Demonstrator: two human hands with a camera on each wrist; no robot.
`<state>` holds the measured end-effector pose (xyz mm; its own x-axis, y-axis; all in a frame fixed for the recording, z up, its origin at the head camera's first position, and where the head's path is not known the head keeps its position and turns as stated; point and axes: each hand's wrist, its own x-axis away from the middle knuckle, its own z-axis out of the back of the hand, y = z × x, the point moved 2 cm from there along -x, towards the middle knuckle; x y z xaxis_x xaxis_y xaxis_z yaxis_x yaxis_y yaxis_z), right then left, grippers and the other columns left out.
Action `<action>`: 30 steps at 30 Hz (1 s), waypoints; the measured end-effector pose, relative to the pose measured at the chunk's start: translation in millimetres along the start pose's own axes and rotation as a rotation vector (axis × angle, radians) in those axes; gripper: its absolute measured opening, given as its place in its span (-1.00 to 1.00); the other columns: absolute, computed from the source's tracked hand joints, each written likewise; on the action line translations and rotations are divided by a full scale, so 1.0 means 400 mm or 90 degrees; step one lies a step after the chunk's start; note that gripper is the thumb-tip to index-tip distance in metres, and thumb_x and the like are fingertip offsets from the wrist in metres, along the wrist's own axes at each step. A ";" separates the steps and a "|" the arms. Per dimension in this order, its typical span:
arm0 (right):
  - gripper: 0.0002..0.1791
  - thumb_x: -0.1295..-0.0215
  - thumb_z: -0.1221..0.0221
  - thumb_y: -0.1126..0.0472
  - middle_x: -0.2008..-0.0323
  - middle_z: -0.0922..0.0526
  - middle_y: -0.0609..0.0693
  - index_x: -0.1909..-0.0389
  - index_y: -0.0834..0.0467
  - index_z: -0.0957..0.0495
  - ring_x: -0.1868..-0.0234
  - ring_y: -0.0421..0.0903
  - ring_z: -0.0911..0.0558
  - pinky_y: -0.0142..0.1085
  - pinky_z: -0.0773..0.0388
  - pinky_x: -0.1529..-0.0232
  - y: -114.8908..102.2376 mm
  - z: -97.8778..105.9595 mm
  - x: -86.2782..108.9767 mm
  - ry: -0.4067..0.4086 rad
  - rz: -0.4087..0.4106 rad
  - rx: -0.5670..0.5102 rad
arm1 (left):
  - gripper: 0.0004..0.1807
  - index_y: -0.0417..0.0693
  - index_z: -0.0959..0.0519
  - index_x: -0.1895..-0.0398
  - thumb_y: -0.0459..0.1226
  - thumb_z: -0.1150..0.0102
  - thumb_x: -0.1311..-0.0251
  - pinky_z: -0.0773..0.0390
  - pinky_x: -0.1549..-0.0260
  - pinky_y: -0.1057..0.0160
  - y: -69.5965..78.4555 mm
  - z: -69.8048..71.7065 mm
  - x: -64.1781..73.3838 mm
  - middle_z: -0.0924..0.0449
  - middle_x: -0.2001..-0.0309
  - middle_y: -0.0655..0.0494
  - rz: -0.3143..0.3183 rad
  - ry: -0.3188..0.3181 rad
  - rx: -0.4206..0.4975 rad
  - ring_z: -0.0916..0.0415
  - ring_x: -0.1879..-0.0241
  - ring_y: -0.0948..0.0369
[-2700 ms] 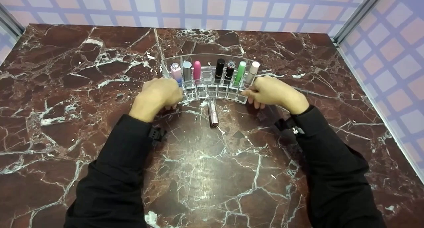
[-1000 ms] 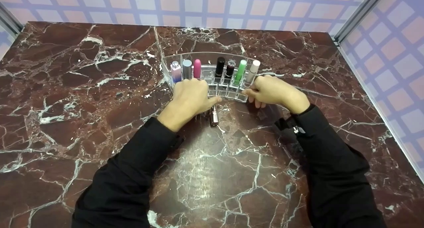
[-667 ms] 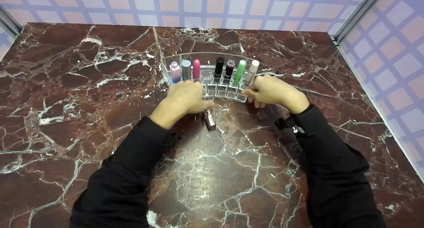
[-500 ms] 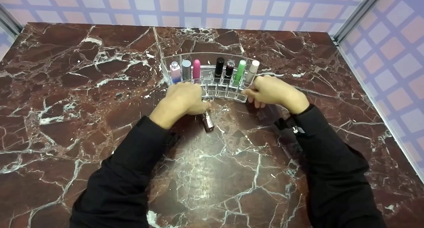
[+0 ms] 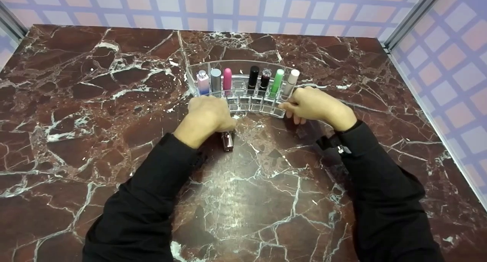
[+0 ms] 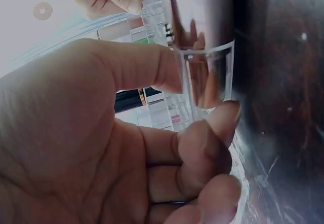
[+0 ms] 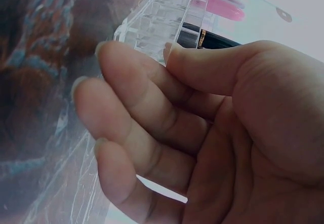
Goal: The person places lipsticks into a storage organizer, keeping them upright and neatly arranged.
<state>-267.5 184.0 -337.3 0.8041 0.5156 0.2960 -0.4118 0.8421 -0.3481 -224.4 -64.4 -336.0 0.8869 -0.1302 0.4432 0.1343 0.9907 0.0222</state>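
Observation:
In the head view a rose-gold metallic lipstick (image 5: 227,141) juts out from under my left hand (image 5: 209,111). The left wrist view shows the thumb and fingers pinching this shiny tube (image 6: 207,72) by its clear end. Just beyond lies a curved clear lipstick organizer (image 5: 251,104) with tiered compartments. Its right front corner is held by my right hand (image 5: 314,104), thumb and index finger at the edge, the other fingers loosely bent below. The left hand covers the organizer's left front part.
Upright in the organizer's back row stand several lipsticks, among them a pink one (image 5: 227,79), a black one (image 5: 253,77), a green one (image 5: 277,82) and a white-capped one (image 5: 291,81). The table (image 5: 243,201) is dark red marble pattern, with checkered walls (image 5: 243,9) behind and right.
My left hand has gone from the organizer's left end to the lipstick, taken hold of it and drawn it left along the table. The right hand stays at the organizer's corner.

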 end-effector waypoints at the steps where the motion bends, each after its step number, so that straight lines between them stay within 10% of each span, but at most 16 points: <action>1: -0.53 -0.62 -0.06 -0.01 0.60 -0.71 -0.01 0.38 0.20 -0.73 0.55 -0.01 -0.73 -0.14 -0.70 0.31 0.001 0.000 0.000 0.001 0.000 0.001 | -0.56 0.00 -0.51 0.39 0.16 -0.06 -0.37 -0.38 0.41 0.25 0.002 -0.002 -0.002 -0.50 0.38 0.11 0.003 0.008 -0.005 -0.37 0.44 0.20; 14: -0.55 -0.62 -0.06 0.01 0.56 -0.72 0.00 0.33 0.22 -0.73 0.54 -0.06 -0.73 -0.18 -0.70 0.37 0.004 -0.001 -0.001 -0.006 0.009 0.003 | -0.54 -0.09 -0.56 0.23 0.14 -0.03 -0.40 -0.38 0.44 0.26 0.002 -0.009 -0.013 -0.52 0.36 0.07 0.006 0.018 -0.023 -0.38 0.45 0.20; 30: -0.53 -0.62 -0.06 -0.01 0.59 -0.71 0.00 0.39 0.19 -0.72 0.54 -0.01 -0.73 -0.14 -0.68 0.31 0.001 0.001 0.004 0.000 -0.004 -0.002 | -0.48 0.05 -0.36 0.56 0.18 0.10 -0.46 -0.26 0.54 0.27 -0.007 0.020 0.000 -0.42 0.46 0.07 -0.054 0.073 0.075 -0.32 0.53 0.18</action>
<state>-266.8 185.4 -336.6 0.8063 0.5105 0.2987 -0.4053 0.8447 -0.3495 -228.2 -66.9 -328.9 0.9200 -0.2110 0.3303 0.1645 0.9728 0.1631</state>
